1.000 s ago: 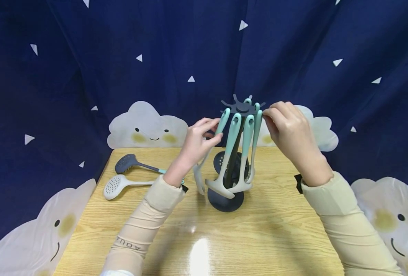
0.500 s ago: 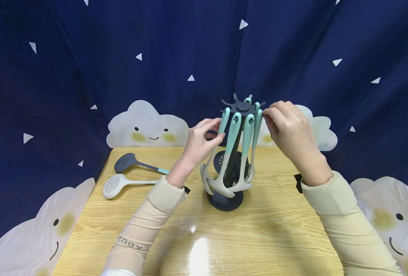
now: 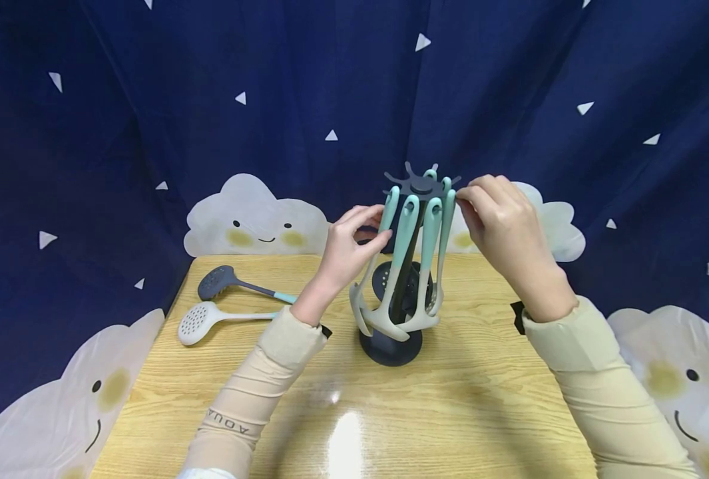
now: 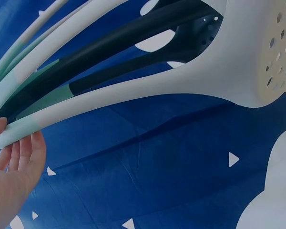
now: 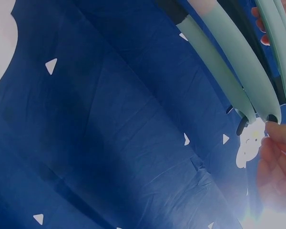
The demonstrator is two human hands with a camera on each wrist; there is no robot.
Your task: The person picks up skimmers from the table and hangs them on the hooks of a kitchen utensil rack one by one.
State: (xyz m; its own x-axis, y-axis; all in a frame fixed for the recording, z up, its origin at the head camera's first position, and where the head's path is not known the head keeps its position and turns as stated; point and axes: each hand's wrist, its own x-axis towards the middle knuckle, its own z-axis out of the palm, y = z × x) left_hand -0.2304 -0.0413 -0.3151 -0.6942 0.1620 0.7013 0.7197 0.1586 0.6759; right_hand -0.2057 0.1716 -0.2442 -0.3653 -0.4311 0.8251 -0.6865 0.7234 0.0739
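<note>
A dark utensil rack (image 3: 421,186) stands on the table, its hooks hung with several utensils with mint handles. My left hand (image 3: 348,243) grips the mint handle end of a pale skimmer (image 4: 133,93) on the rack's left side, thumb on one side and fingers on the other. The skimmer's perforated head shows large in the left wrist view. At the rack's right side, my right hand (image 3: 504,226) pinches a dark hook tip (image 5: 271,118) where it pokes through a hanging mint handle (image 5: 248,62). Two pale ladle-like utensils hang at the front of the rack.
Left on the wooden table (image 3: 480,399) lie a dark slotted utensil (image 3: 216,283) and a white perforated skimmer (image 3: 195,322), handles toward my left forearm. A navy curtain (image 3: 330,80) with white triangles and cloud cutouts (image 3: 255,226) stands behind.
My left hand has shifted slightly right, and the skimmer's head has swung right toward the rack's post. The right hand stays at its hook.
</note>
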